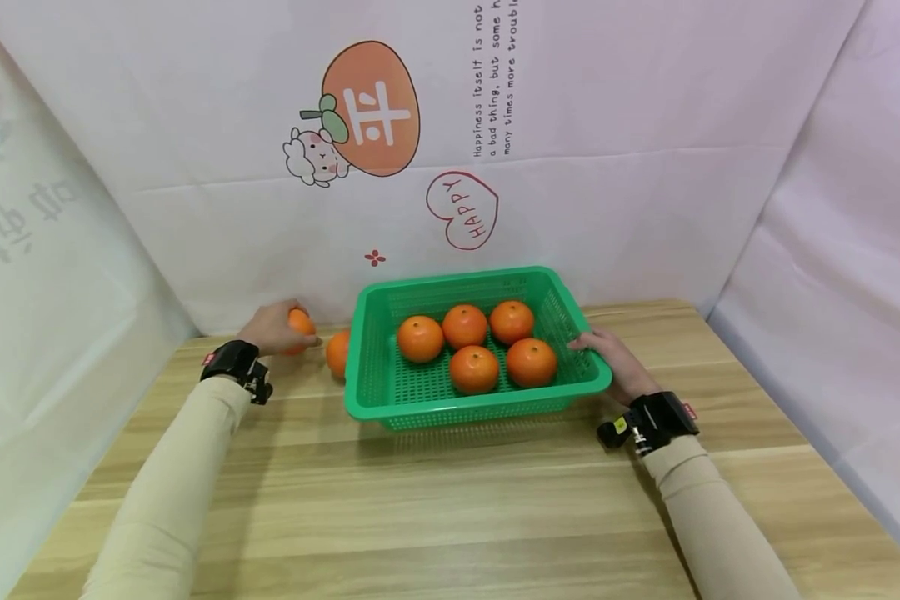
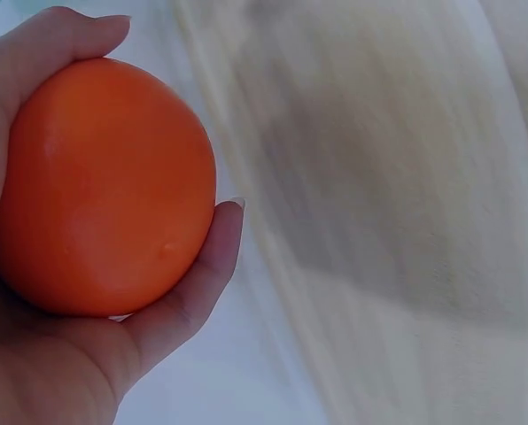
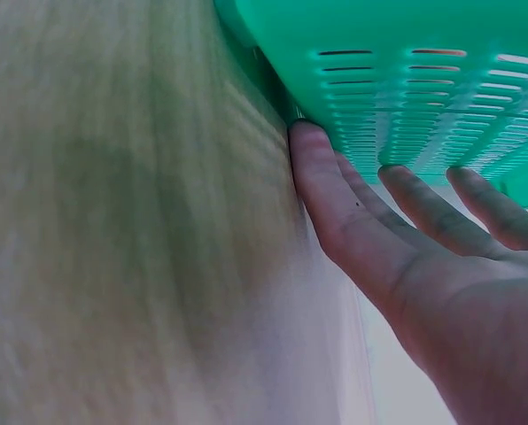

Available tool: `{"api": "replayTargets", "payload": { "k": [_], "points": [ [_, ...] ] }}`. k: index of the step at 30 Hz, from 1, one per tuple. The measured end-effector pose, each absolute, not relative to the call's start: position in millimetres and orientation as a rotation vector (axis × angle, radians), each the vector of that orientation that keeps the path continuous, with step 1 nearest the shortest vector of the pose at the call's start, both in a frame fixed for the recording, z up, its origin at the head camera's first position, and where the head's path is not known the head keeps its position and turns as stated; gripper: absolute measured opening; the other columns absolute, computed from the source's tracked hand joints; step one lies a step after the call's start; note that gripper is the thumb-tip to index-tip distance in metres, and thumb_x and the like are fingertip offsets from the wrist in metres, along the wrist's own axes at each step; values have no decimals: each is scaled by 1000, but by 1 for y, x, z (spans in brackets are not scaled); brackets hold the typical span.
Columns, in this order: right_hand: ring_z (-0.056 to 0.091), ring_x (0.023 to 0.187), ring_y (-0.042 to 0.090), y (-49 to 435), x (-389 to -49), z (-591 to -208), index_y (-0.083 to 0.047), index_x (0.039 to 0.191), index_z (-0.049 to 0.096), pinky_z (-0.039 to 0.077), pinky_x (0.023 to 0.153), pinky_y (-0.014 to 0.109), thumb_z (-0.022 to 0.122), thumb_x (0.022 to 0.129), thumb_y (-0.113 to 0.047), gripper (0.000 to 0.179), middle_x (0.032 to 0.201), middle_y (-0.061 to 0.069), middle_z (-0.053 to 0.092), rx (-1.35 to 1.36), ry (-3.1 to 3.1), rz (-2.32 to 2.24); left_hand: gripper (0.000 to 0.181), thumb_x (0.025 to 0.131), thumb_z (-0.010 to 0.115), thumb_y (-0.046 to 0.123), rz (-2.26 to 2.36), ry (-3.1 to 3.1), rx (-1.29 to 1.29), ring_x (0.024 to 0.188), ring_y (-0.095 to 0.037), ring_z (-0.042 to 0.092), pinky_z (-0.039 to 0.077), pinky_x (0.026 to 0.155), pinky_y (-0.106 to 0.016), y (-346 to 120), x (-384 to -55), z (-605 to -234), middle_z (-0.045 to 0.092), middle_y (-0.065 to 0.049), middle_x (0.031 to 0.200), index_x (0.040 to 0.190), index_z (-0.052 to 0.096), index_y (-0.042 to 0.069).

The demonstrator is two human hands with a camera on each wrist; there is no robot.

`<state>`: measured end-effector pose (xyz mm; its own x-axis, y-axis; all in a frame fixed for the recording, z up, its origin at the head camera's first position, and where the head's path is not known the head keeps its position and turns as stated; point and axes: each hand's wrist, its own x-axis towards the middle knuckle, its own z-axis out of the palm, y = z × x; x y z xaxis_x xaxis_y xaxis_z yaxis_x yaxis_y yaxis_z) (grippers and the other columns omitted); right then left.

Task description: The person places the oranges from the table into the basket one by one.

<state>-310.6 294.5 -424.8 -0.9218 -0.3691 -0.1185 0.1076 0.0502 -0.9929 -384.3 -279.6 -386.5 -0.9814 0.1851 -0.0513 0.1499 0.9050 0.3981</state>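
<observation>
My left hand [image 1: 270, 329] grips an orange [image 2: 113, 186] at the table's far left, its thumb and fingers curled round the fruit. A second orange [image 1: 337, 354] lies on the table between that hand and the green basket [image 1: 371, 408], partly hidden by the basket's side. Inside the basket sit several more oranges [image 1: 474, 369]. At the basket's right end my right hand [image 1: 617, 362] holds the rim. Its thumb reaches over the edge, and in the right wrist view its fingers [image 3: 322, 177] lie against the slotted outer wall.
The wooden table [image 1: 435, 517] ends at a white cloth backdrop [image 1: 607, 200] printed with a fruit drawing and lettering. More white cloth hangs at the left and right sides. The basket stands close to the backdrop.
</observation>
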Motion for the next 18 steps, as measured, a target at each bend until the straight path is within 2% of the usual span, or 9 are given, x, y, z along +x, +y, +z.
{"api": "replayTargets", "payload": {
  "k": [11,18],
  "points": [
    [74,97,11,293,-311,-423,5,164,21,62,81,27,46,104,-18,69,117,-4,68,-266,1992,-1940,58,87,83,31,754,3007,460,91,-29,65,52,73,-34,-255,-367,-366,68,-18,114,132,60,3],
    [75,95,10,293,-310,-423,6,164,20,63,80,26,44,104,-18,69,115,-5,70,-282,1993,-1941,56,86,84,27,813,2998,523,93,-29,64,53,75,-34,-238,-355,-350,68,-17,115,131,60,3]
  ]
}}
